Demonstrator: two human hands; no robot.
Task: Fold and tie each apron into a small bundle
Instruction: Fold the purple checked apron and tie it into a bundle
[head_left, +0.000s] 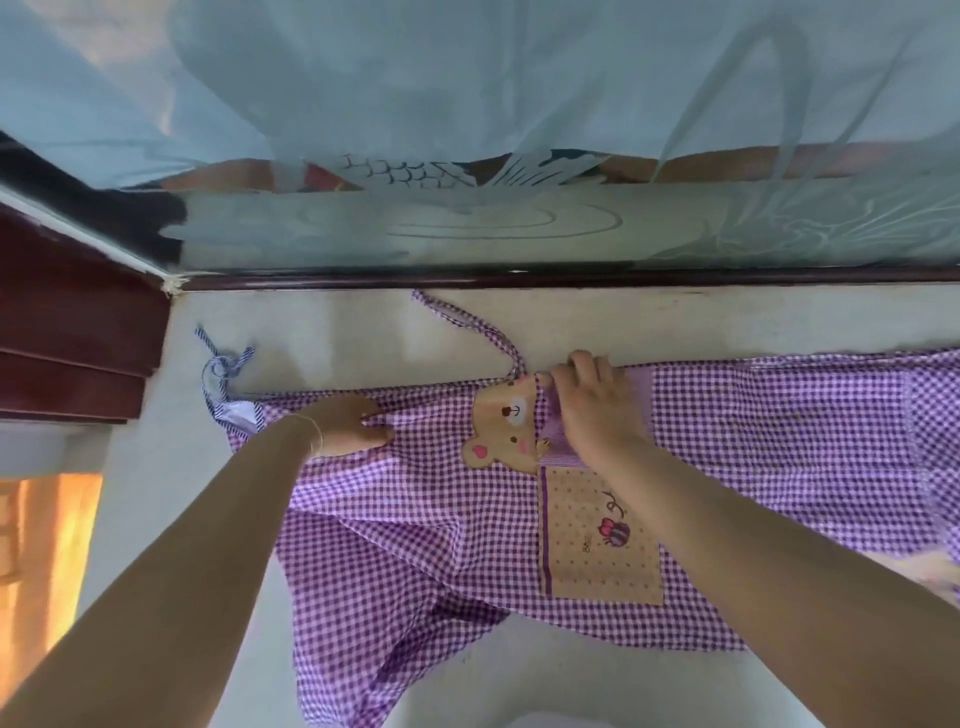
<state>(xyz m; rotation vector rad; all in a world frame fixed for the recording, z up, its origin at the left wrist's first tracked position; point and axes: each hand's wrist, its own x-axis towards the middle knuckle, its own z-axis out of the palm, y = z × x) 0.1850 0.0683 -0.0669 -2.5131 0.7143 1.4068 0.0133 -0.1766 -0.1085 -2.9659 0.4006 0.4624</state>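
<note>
One apron (519, 499), purple check, lies spread across the pale counter (363, 332) in front of me, its near edge hanging crumpled off the counter's front. My left hand (350, 423) rests on the cloth left of the bear patch (506, 428), fingers curled in and seeming to gather a small pleat, though I cannot tell if they truly pinch it. My right hand (592, 402), just right of the bear, pinches the top hem with bent fingers. A tie (470, 325) loops away beyond the bear toward the wall. I judge the danger is the hanging part dragging the apron off the counter once I lift the hem, or the loose tie getting trapped inside a fold. Far left of the bear a blue striped cloth (228, 384) with knotted ties peeks out. Behind the counter stand a dark wooden rail (571, 280) and frosted glass (519, 228), with dark wood panelling (72, 343) at the left.
</note>
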